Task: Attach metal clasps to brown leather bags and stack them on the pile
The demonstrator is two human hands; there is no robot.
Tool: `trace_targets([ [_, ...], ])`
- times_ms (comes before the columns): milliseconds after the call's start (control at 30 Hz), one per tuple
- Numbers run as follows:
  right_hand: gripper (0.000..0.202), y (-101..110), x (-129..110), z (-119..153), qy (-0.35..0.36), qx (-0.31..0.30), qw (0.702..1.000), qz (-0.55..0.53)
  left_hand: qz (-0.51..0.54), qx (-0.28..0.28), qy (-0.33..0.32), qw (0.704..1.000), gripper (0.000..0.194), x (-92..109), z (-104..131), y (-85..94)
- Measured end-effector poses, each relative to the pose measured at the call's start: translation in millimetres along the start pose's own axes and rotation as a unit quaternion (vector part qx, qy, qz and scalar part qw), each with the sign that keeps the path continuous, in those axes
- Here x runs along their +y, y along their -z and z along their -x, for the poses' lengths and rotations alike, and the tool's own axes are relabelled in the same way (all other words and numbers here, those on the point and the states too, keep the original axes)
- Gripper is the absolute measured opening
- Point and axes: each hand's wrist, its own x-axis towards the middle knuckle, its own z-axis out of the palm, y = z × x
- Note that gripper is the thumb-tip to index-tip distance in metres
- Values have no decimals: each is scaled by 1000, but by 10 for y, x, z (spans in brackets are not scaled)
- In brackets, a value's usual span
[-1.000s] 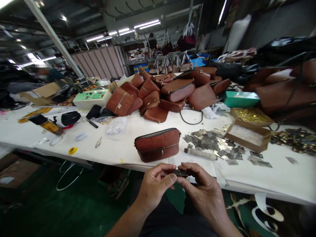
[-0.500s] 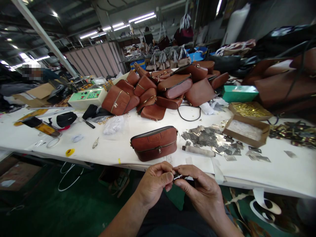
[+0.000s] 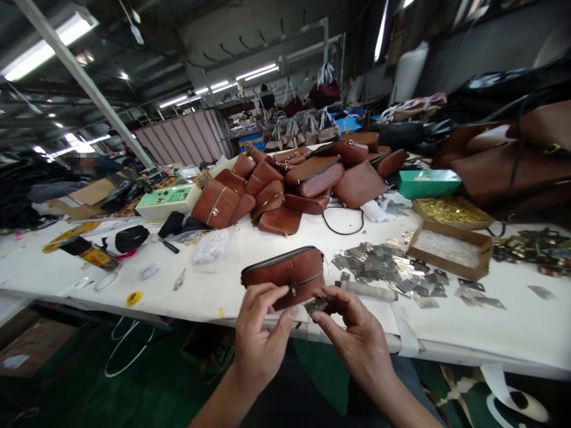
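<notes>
Between the thumb and fingers of my right hand [image 3: 357,333] is a small dark metal plate [image 3: 316,305], held just above the table's front edge. My left hand [image 3: 263,333] is apart from it, thumb and fingers spread with nothing between them. Right behind both hands stands a brown leather bag [image 3: 281,270] with a zip across its front; my left fingertips cover part of its lower side. To the right lie a heap of flat metal plates [image 3: 379,264] and a wrapped, grey rod-like tool [image 3: 368,290].
A pile of brown bags [image 3: 289,190] fills the table's back. At right stand a cardboard tray of gold fittings [image 3: 452,211], a tray with clear pieces [image 3: 448,246] and a green box [image 3: 428,183]. A bottle [image 3: 91,254], yellow tape roll [image 3: 134,298] and control box [image 3: 168,202] are at left.
My left hand has let go of the small plate and opened, moving left. The right hand keeps hold of it. The camera view has tilted up slightly.
</notes>
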Motion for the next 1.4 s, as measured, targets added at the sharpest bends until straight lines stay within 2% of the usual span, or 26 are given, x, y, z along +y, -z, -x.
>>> trace_targets([
  [67,27,-90,43,-115,-5,-5,1000,2,-166,13,-113,980,39,-36,-192,183],
  [133,23,-186,75,-211,1,-5,1000,-10,-263,-38,-153,952,42,-88,-361,308],
  [200,22,-277,100,-278,7,6,1000,-21,-317,-103,-161,929,43,-145,-486,368],
  [267,22,-354,123,-318,2,15,1000,-25,-352,-140,-162,911,45,-187,-574,383],
  [333,27,-410,152,-339,-11,17,999,-27,-376,-160,-159,899,45,-201,-641,381],
  [467,44,-471,240,-360,-61,23,997,-50,-401,-204,-165,878,33,-165,-732,382],
  [600,35,-491,308,-377,-95,29,992,-74,-416,-218,-178,865,34,-148,-758,380],
  [700,29,-516,313,-387,-75,38,995,-59,-425,-218,-167,863,39,-178,-766,373],
  [1000,33,-611,239,-394,-76,70,995,-6,-401,-242,-154,870,27,-227,-811,353],
  [1133,33,-628,225,-396,-66,75,995,5,-382,-281,-101,875,27,-207,-846,344],
  [1233,33,-638,212,-389,-72,74,995,10,-325,-309,-57,892,31,-208,-891,346],
  [1400,29,-598,161,-384,-64,59,996,14,-145,-345,-12,927,43,-250,-938,385],
])
